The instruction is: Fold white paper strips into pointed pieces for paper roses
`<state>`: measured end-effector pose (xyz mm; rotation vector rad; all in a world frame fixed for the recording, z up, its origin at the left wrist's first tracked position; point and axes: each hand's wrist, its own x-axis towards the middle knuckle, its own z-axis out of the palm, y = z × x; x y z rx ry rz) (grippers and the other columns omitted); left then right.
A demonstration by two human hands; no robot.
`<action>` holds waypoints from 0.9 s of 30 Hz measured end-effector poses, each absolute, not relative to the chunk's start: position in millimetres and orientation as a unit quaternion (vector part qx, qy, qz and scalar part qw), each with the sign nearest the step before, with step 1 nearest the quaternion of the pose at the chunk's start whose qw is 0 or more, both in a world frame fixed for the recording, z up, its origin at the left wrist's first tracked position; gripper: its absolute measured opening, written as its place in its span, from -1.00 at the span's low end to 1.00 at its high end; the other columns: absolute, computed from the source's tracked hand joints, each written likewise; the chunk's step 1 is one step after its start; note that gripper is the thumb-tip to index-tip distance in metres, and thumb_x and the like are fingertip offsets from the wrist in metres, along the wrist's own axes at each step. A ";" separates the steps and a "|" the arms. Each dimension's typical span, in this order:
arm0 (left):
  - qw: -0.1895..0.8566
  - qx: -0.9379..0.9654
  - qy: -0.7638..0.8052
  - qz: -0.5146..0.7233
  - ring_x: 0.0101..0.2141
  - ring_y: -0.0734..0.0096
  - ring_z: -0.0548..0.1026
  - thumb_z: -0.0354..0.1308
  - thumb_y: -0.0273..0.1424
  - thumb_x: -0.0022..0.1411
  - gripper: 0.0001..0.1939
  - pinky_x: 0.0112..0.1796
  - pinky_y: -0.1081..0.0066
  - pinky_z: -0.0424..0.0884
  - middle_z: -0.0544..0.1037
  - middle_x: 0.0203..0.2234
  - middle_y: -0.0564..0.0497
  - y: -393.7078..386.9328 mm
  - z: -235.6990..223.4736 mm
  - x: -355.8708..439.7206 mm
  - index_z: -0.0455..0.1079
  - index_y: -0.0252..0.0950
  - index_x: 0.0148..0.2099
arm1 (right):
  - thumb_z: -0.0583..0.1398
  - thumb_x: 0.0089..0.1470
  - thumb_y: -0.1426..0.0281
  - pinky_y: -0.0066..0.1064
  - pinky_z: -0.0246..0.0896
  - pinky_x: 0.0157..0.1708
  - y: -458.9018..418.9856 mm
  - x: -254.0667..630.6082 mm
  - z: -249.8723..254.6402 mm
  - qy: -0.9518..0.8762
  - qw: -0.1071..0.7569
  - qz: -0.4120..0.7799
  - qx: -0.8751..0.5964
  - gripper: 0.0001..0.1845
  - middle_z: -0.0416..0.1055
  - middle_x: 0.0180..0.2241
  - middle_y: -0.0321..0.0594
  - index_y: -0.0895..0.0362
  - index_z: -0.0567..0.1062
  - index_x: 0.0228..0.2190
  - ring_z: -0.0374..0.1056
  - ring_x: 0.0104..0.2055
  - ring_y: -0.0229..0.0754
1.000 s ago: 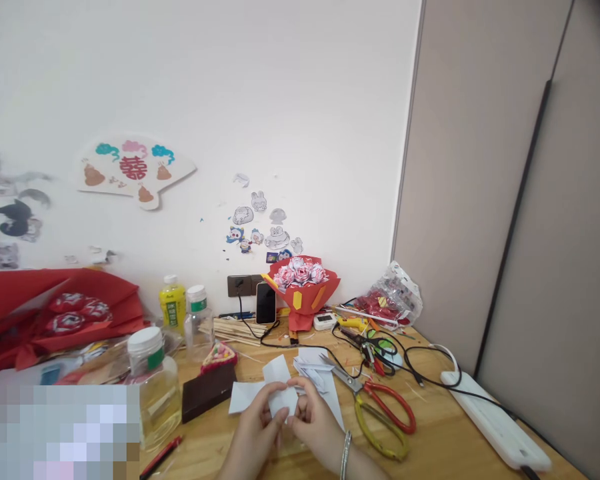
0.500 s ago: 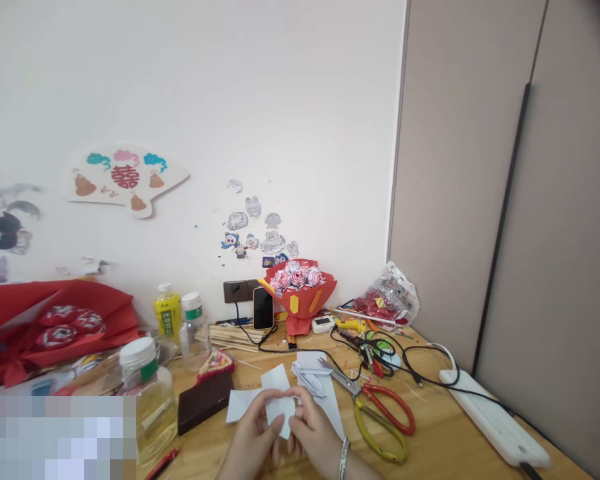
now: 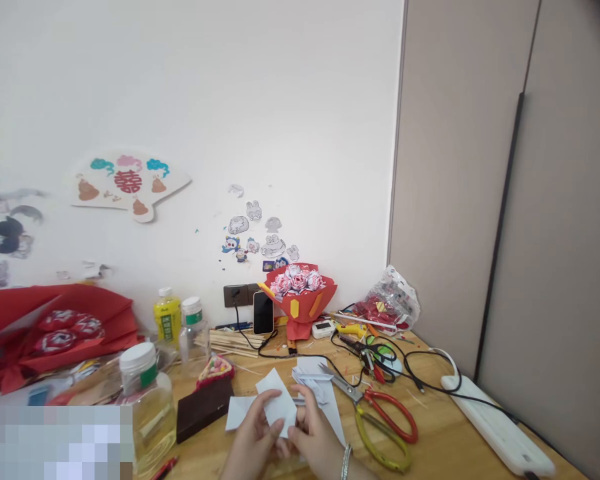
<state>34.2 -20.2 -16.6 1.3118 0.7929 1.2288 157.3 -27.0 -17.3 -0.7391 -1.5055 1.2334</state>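
Observation:
A small piece of white paper [image 3: 281, 408] is held up over the near part of the table between my two hands. My left hand [image 3: 258, 425] pinches its left side, thumb on the near face. On the lower right corner rests the thumb of my right hand [image 3: 316, 430], its fingers curled behind. Some fingertips are hidden by the paper. Just beyond lie a flat white paper piece [image 3: 239, 411] and several folded white strips [image 3: 314, 381] on a longer sheet. Large scissors [image 3: 353, 393] with red and yellow handles lie partly open to the right.
On the wooden table [image 3: 430, 440] stand a jar of yellowish liquid [image 3: 153, 427], a dark box [image 3: 205, 408], a phone [image 3: 263, 313] and a red-wrapped bouquet [image 3: 300, 300]. Black cable [image 3: 405, 360] and a white power strip [image 3: 500, 427] lie at the right. A red pen [image 3: 166, 469] lies near the front.
The paper in my hands has turned and tilted, with more of its face showing. My right fingers have moved off its top edge, and the hands are slightly farther apart there.

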 end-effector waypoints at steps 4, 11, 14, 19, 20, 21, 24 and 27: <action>0.567 0.537 0.332 0.529 -0.70 0.43 0.42 0.14 -0.24 -0.06 -0.40 -0.65 0.45 0.31 0.40 -0.58 0.16 -20.8 -11.5 32.5 -0.10 -0.15 -0.03 | 0.04 -0.19 0.49 -0.55 0.00 -0.63 -23.0 160.1 -16.1 -0.606 0.525 0.518 -0.298 -0.54 0.15 -0.63 -0.46 0.09 0.09 -0.16 0.09 -0.65 -0.38; 0.471 0.519 0.386 0.600 -0.66 0.43 0.39 0.09 -0.16 -0.05 -0.37 -0.59 0.44 0.31 0.38 -0.60 0.16 -15.2 3.5 12.9 -0.06 -0.22 0.02 | 0.09 -0.15 0.37 -0.55 -0.05 -0.64 -10.1 177.8 -13.3 -0.644 0.527 0.412 -0.371 -0.79 0.12 -0.63 -0.39 0.15 0.35 -0.37 0.05 -0.61 -0.36; 0.458 0.524 0.401 0.596 -0.63 0.45 0.36 0.12 -0.18 -0.07 -0.51 -0.60 0.47 0.28 0.37 -0.57 0.12 -11.4 -2.1 10.1 0.14 -0.28 -0.10 | 0.07 -0.10 0.23 -0.54 -0.05 -0.65 -8.1 180.4 -14.6 -0.652 0.517 0.413 -0.369 -0.72 0.15 -0.62 -0.36 0.17 0.38 -0.39 0.04 -0.62 -0.36; 0.407 0.561 0.437 0.573 -0.64 0.49 0.30 0.13 -0.19 -0.08 -0.59 -0.64 0.53 0.20 0.34 -0.57 0.13 -9.6 -8.4 8.2 0.26 -0.27 -0.17 | 0.09 -0.14 0.18 -0.56 -0.12 -0.68 -7.9 181.2 -17.5 -0.662 0.496 0.427 -0.364 -0.67 0.08 -0.69 -0.41 0.18 0.41 -0.40 -0.02 -0.66 -0.39; 0.387 0.578 0.449 0.561 -0.61 0.47 0.32 0.13 -0.19 -0.09 -0.61 -0.59 0.51 0.22 0.37 -0.54 0.10 -9.6 -8.0 7.1 0.31 -0.28 -0.21 | 0.10 -0.15 0.19 -0.56 -0.13 -0.68 -8.3 181.5 -16.8 -0.664 0.488 0.437 -0.361 -0.67 0.05 -0.71 -0.43 0.17 0.41 -0.39 -0.04 -0.68 -0.40; 0.364 0.599 0.458 0.546 -0.56 0.44 0.33 0.13 -0.19 -0.10 -0.64 -0.54 0.49 0.25 0.40 -0.50 0.07 -9.5 -7.4 6.1 0.34 -0.28 -0.25 | 0.11 -0.16 0.20 -0.56 -0.14 -0.69 -8.9 181.7 -15.8 -0.664 0.480 0.450 -0.355 -0.67 0.02 -0.72 -0.45 0.17 0.41 -0.38 -0.06 -0.69 -0.40; 0.311 0.667 0.463 0.494 -0.53 0.39 0.32 0.13 -0.20 -0.10 -0.74 -0.47 0.47 0.23 0.42 -0.51 0.04 -8.6 -7.4 5.3 0.39 -0.29 -0.42 | 0.10 -0.15 0.20 -0.57 -0.16 -0.70 -10.3 182.2 -11.6 -0.661 0.469 0.481 -0.335 -0.68 0.01 -0.72 -0.46 0.16 0.40 -0.37 -0.06 -0.71 -0.42; 0.298 0.696 0.474 0.449 -0.58 0.42 0.26 0.08 -0.19 -0.05 -0.73 -0.53 0.50 0.17 0.32 -0.67 0.10 -8.2 -9.4 8.1 0.32 -0.29 -0.57 | 0.07 -0.10 0.24 -0.57 -0.20 -0.71 -10.3 183.0 -9.2 -0.662 0.478 0.459 -0.351 -0.71 -0.02 -0.73 -0.47 0.15 0.37 -0.35 -0.08 -0.70 -0.41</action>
